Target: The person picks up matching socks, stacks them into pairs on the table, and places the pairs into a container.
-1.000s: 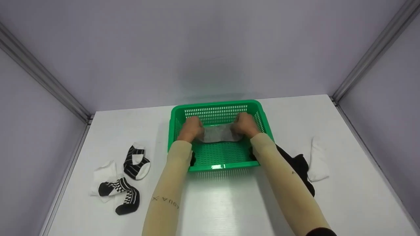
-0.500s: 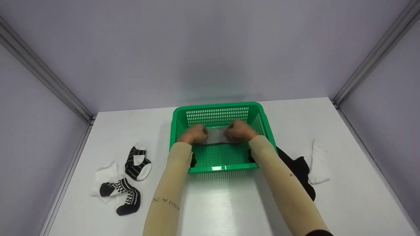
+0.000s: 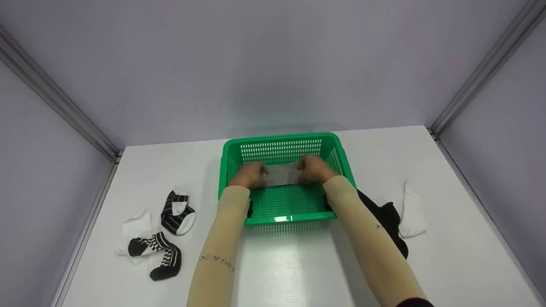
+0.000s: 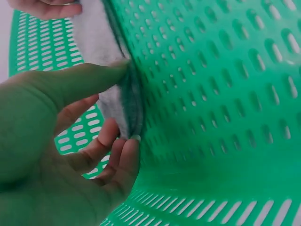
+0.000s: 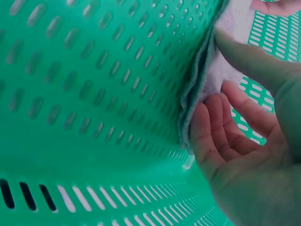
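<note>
A folded light grey sock (image 3: 281,175) lies low inside the green basket (image 3: 281,219), stretched flat from side to side. My left hand (image 3: 251,174) holds its left end; in the left wrist view the thumb lies over the layered edge of the sock (image 4: 101,40) and the fingertips curl at the end. My right hand (image 3: 315,169) holds the other end. In the right wrist view, the right thumb presses the sock (image 5: 230,28) while bent fingers (image 5: 221,117) touch it from below.
Left of the basket lie a striped black-and-white sock (image 3: 172,217), a checkered sock (image 3: 168,258) and white socks (image 3: 136,226). On the right are black socks (image 3: 384,213), partly behind the right forearm, and a white sock (image 3: 412,209). Grey walls (image 3: 273,64) enclose the white table (image 3: 281,273).
Both hands have come slightly nearer the body and lower in the basket with the grey sock. Their fingers look less tightly bunched than before. The other socks have not moved.
</note>
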Demonstrator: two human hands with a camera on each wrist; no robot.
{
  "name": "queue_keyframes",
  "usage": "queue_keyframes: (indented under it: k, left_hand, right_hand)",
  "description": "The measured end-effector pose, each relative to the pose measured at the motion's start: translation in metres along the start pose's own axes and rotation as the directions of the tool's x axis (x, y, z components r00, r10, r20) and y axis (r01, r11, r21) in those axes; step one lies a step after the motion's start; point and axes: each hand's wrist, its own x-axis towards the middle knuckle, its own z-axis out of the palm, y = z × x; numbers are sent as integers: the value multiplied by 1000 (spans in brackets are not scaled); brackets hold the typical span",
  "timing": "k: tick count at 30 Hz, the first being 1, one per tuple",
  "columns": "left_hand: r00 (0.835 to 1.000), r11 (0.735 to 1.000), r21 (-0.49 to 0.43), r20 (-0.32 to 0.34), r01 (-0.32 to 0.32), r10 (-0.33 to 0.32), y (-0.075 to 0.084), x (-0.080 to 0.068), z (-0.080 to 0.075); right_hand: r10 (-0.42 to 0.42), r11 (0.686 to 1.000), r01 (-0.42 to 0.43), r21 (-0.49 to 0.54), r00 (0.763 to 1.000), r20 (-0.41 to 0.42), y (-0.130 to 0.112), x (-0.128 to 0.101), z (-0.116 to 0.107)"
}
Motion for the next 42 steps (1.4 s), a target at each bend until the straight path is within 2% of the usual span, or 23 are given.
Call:
queue_keyframes:
  k: [3,6,11,15,20,27,31,35,42]
  left_hand:
    - [1000,1000,-4,0,8,-8,-2,1,0]
    - [1000,1000,-10,7,20,-20,-2,-1,-6]
    - [1000,1000,-14,14,-10,10,-1,-6,-22]
    - [998,998,-40,26,-56,57,0,-14,-30]
    - [988,989,4,40,-149,149,0,-25,-42]
    - [971,970,41,-14,-240,240,9,-40,-57]
    - [959,959,26,-35,-282,283,15,-54,-57]
    - [944,945,15,-40,-326,326,20,-70,-48]
    - [916,916,-3,-14,-402,402,24,-101,-33]
  right_hand:
    - [4,1000,-4,6,1000,-4,0,-1,2]
    - [-1,999,1,37,1000,11,-3,-2,-1]
    - [-78,993,77,86,997,12,-6,-7,-10]
    - [-170,982,168,86,985,13,-6,-11,-17]
    - [-260,963,260,70,966,-9,-10,-16,-25]
    - [-331,934,337,118,942,-61,-21,-28,-42]
    - [-378,914,386,127,922,-86,-26,-37,-52]
    - [-403,895,413,169,910,-93,-27,-51,-61]
    - [-438,859,448,248,894,-100,-20,-80,-68]
